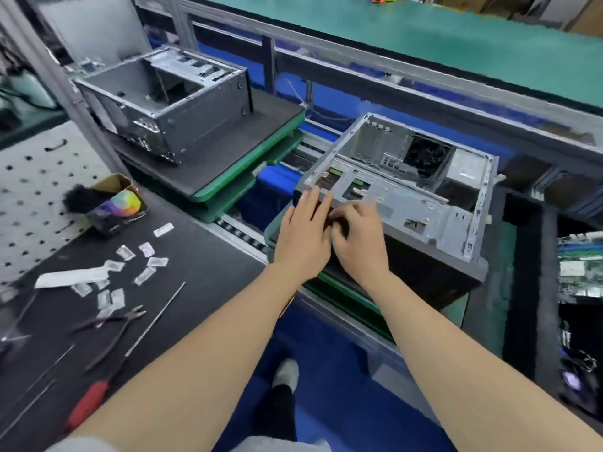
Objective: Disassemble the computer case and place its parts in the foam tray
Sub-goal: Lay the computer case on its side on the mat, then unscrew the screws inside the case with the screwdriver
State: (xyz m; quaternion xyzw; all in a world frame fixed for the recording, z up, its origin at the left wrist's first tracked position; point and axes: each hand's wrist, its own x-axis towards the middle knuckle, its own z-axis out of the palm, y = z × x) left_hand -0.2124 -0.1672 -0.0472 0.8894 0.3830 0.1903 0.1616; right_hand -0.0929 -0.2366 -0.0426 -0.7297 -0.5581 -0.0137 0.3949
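An open grey computer case (421, 203) lies on a green pallet on the conveyor, with a black fan (425, 156) and a power supply (463, 176) inside at the back. My left hand (301, 233) rests with straight fingers on the case's near left corner. Right beside it, my right hand (359, 238) has its fingers curled at the near edge of the case, around something dark that I cannot make out. A black foam tray (528, 288) stands to the right and holds a green circuit board (579, 272).
A second, emptied case (163, 102) sits on a black mat over green pallets at the back left. On the dark bench at the left lie small plastic bags (130, 272), pliers (111, 331), a red-handled screwdriver (91, 399) and a box with a brush (107, 203).
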